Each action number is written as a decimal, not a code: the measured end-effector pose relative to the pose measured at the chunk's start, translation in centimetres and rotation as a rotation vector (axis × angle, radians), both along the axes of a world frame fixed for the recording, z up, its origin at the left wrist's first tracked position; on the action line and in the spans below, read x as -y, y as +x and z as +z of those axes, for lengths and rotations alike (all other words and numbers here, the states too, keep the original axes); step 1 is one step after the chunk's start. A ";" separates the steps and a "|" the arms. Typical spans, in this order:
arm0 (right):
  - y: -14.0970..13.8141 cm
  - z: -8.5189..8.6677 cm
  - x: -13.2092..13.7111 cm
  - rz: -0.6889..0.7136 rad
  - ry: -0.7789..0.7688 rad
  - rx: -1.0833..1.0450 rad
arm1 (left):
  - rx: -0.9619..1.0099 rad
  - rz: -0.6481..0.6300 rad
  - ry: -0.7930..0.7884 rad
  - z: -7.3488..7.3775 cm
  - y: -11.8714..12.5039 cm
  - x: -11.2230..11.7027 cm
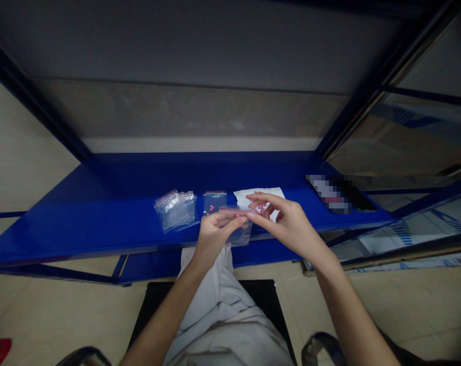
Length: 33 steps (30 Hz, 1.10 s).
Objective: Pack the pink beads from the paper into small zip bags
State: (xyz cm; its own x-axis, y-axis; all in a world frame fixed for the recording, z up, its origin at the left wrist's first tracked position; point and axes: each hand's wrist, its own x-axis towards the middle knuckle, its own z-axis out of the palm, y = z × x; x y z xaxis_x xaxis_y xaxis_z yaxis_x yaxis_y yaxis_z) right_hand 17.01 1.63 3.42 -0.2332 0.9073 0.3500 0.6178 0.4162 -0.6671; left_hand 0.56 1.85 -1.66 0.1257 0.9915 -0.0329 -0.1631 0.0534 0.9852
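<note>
My left hand (214, 235) and my right hand (285, 222) both pinch the top of one small clear zip bag (241, 233), held just above the front edge of the blue shelf (100, 218). Behind the bag lies a white sheet (249, 196) with several small pink pills (261, 207) on it, partly hidden by my right fingers. Another small bag holding pink pills (214, 202) lies flat on the shelf to the left of the sheet. A loose pile of empty clear zip bags (176, 209) sits further left.
A dark phone-like object (342, 194) lies on the shelf at the right. Dark blue rack posts rise at both sides. A black seat (154, 305) and my lap in light clothing sit below the shelf. Tiled floor surrounds them.
</note>
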 end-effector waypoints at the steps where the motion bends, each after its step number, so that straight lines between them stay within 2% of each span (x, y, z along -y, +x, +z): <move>1: 0.0 -0.1 -0.1 0.024 -0.020 -0.008 | 0.011 -0.027 -0.023 0.1 0.0 0.0; 4: -0.1 -0.3 -0.3 0.043 -0.037 -0.015 | 0.001 -0.019 -0.009 0.2 0.0 -0.1; 9: -0.1 0.0 -0.2 0.044 -0.060 -0.027 | -0.034 0.124 0.135 -0.1 -0.2 -0.3; 13: -0.4 -0.1 -0.3 0.046 -0.074 -0.057 | -0.079 0.092 0.240 0.1 -0.3 -0.4; 16: -0.3 -0.2 -0.4 0.016 -0.043 -0.078 | -0.102 0.116 0.312 0.2 -0.3 -0.5; 19: -0.3 -0.1 -0.4 -0.006 -0.044 -0.088 | -0.102 0.143 0.291 0.3 -0.3 -0.6; 23: -0.2 -0.1 -0.3 -0.027 -0.056 -0.099 | -0.040 0.079 0.210 0.4 -0.4 -0.7; 27: -0.1 -0.3 -0.5 -0.041 -0.064 -0.083 | -0.060 0.108 0.262 0.6 -0.3 -1.1; 33: -0.3 -0.3 -1.0 0.029 -0.073 -0.189 | -0.117 0.129 0.360 1.1 -0.1 -1.5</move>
State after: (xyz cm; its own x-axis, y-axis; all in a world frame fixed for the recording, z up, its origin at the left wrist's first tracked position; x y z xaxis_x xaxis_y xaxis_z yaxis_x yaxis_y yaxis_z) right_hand 16.74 2.61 3.08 -0.1960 0.9256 0.3236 0.4675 0.3783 -0.7989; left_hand 0.50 3.34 -0.58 0.0158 0.9497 0.3128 -0.0315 -0.3122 0.9495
